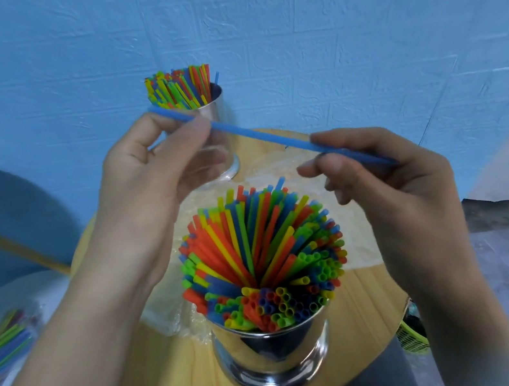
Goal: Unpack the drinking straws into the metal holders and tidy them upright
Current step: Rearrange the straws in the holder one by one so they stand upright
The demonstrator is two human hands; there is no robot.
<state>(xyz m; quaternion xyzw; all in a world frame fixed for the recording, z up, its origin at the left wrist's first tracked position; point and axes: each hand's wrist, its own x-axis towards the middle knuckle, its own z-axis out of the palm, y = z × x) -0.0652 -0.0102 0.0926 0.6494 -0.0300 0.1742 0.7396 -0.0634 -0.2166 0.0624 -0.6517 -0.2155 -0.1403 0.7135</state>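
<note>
Blue straw (262,136) — pinched, left hand (155,176), right hand (390,182)

Left hand (158,175), right hand (394,181): pinch grips

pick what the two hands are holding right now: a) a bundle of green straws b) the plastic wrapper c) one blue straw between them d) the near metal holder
c: the left hand pinches one end of the blue straw and the right hand grips the other end, with the straw stretched across above the near metal holder.
</note>
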